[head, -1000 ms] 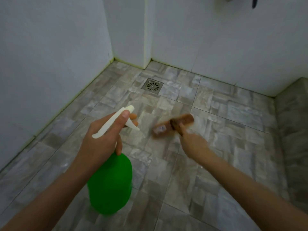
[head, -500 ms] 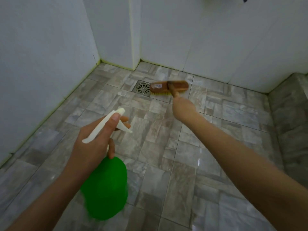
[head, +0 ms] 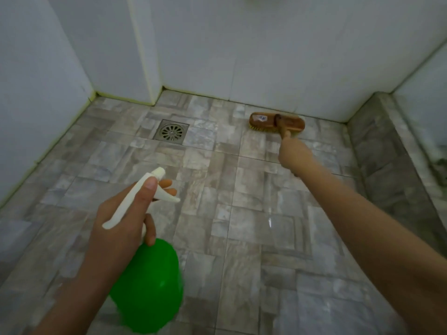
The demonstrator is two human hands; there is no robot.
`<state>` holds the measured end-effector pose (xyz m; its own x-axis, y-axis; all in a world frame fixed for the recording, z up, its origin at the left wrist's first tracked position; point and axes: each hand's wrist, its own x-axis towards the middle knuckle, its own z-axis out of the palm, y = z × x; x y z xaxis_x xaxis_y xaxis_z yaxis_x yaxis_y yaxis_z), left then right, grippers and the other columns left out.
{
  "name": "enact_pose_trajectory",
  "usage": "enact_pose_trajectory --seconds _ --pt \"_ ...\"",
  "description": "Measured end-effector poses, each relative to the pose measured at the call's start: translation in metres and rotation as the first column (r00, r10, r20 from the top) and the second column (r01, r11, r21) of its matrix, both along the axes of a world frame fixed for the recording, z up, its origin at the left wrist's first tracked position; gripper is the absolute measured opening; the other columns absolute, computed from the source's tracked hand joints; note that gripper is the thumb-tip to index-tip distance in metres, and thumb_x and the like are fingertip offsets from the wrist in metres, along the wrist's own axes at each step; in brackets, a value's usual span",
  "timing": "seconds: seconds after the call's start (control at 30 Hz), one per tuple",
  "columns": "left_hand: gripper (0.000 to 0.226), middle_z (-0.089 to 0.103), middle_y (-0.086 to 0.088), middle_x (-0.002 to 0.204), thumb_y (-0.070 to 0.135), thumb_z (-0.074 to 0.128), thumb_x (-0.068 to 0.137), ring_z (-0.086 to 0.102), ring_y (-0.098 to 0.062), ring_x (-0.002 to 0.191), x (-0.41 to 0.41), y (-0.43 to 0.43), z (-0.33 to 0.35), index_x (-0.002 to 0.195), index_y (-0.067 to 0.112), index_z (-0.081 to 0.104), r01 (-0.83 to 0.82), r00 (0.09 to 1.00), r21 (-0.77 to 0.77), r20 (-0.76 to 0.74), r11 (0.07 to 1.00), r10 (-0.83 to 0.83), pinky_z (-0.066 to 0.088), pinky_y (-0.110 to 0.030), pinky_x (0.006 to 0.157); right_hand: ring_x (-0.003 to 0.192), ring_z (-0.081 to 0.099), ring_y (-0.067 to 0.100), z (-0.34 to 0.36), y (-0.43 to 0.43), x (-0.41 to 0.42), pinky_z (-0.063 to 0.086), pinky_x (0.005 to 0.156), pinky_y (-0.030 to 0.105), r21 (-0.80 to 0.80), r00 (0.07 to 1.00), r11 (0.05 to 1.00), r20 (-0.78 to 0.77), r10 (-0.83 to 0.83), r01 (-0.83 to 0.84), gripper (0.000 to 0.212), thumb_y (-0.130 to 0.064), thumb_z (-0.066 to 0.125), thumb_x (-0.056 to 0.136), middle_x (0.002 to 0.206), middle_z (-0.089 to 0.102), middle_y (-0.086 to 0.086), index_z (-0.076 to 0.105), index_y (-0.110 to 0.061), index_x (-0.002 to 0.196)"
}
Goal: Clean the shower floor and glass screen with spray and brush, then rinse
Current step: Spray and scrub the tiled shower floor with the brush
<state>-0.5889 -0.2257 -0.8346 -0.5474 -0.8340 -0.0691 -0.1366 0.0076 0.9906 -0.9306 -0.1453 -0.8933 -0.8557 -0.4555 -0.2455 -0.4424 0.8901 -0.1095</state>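
Observation:
My left hand grips the white trigger head of a green spray bottle, held above the tiled shower floor at lower left, nozzle pointing forward and to the right. My right hand is stretched far forward and holds the handle of a brown wooden scrub brush. The brush head lies bristles down on the floor tiles close to the back wall.
A square metal floor drain sits left of the brush. White tiled walls close the back and left, with a protruding corner column. A raised grey tiled kerb runs along the right side.
My right hand pushed the brush away from me and to the right, from mid-floor past the drain to the foot of the back wall. The spray bottle stayed in my left hand.

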Motion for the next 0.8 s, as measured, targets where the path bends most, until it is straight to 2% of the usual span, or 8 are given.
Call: enact_pose_trajectory --seconds 0.1,0.2,0.27,0.37,0.47,0.63,0.7,0.8 --pt "0.026 0.073 -0.018 0.085 0.05 0.048 0.089 0.046 -0.017 0.036 -0.017 0.001 0.004 0.088 0.048 0.074 -0.003 1.0 0.027 0.014 1.0 0.003 0.04 -0.022 0.04 0.055 0.045 0.012 0.003 0.062 0.047 0.041 0.061 0.033 0.011 0.999 1.0 0.042 -0.027 0.027 0.065 -0.002 0.033 0.095 0.072 0.048 0.003 0.007 -0.02 0.152" --pt "0.024 0.062 -0.035 0.074 0.052 0.05 0.092 0.046 -0.017 0.037 -0.029 0.012 0.036 0.087 0.048 0.073 -0.036 0.998 0.022 0.051 0.999 0.034 0.038 -0.021 0.038 0.049 0.045 0.008 0.016 0.123 0.12 0.041 0.05 0.026 0.153 0.991 0.988 0.133 0.016 -0.036 0.079 -0.001 0.039 0.095 0.077 0.058 0.003 -0.012 -0.023 0.151" --pt "0.023 0.063 -0.031 0.07 0.054 0.051 0.094 0.046 -0.016 0.037 -0.033 0.021 0.078 0.088 0.048 0.072 -0.035 0.996 -0.01 0.087 0.999 0.036 0.038 -0.023 0.038 0.054 0.052 0.013 0.038 0.128 0.112 0.043 0.051 0.028 0.187 0.971 0.981 0.237 0.01 -0.056 0.082 -0.002 0.039 0.093 0.074 0.057 0.003 -0.011 -0.033 0.15" --pt "0.021 0.067 0.002 0.062 0.048 0.049 0.095 0.048 -0.011 0.039 -0.026 0.04 0.151 0.094 0.049 0.07 -0.08 0.989 -0.022 0.126 0.997 0.082 0.04 -0.024 0.04 0.066 0.057 0.021 0.093 0.119 0.076 0.048 0.053 0.031 0.123 0.917 0.992 0.395 -0.052 0.003 0.055 -0.014 0.039 0.096 0.095 0.061 0.011 0.026 -0.031 0.147" --pt "0.025 0.068 0.016 0.068 0.048 0.046 0.097 0.049 -0.009 0.04 -0.017 0.057 0.248 0.102 0.039 0.069 -0.105 0.981 -0.009 0.161 0.994 0.105 0.042 -0.024 0.043 0.063 0.061 0.028 0.187 0.127 0.077 0.048 0.042 0.029 0.065 0.857 0.993 0.502 -0.119 0.1 0.034 -0.021 0.037 0.098 0.094 0.059 0.013 0.044 -0.02 0.131" --pt "0.036 0.074 0.008 0.099 0.043 0.044 0.093 0.049 -0.008 0.043 -0.004 0.075 0.439 0.115 0.026 0.067 -0.106 0.977 0.021 0.187 0.994 0.1 0.043 -0.018 0.044 0.053 0.054 0.022 0.38 0.154 0.11 0.041 0.035 0.023 -0.06 0.765 0.953 0.613 -0.199 0.296 0.032 -0.022 0.039 0.099 0.078 0.057 0.008 0.046 -0.021 0.129" --pt "0.044 0.071 0.0 0.081 0.044 0.043 0.093 0.049 -0.008 0.043 -0.002 0.078 0.514 0.115 0.016 0.069 -0.061 0.974 -0.008 0.22 0.998 0.062 0.041 -0.016 0.043 0.046 0.05 0.021 0.451 0.165 0.123 0.039 0.032 0.021 -0.081 0.723 0.926 0.651 -0.231 0.37 0.025 -0.022 0.041 0.099 0.069 0.055 0.008 0.052 -0.02 0.121" --pt "0.044 0.054 -0.004 0.051 0.046 0.044 0.09 0.048 -0.007 0.04 0.003 0.083 0.615 0.111 0.017 0.07 -0.035 0.969 -0.044 0.242 0.998 0.045 0.037 -0.013 0.04 0.044 0.05 0.017 0.551 0.185 0.144 0.04 0.034 0.02 -0.13 0.71 0.886 0.654 -0.26 0.445 0.023 -0.02 0.044 0.097 0.064 0.055 0.006 0.055 -0.017 0.117"
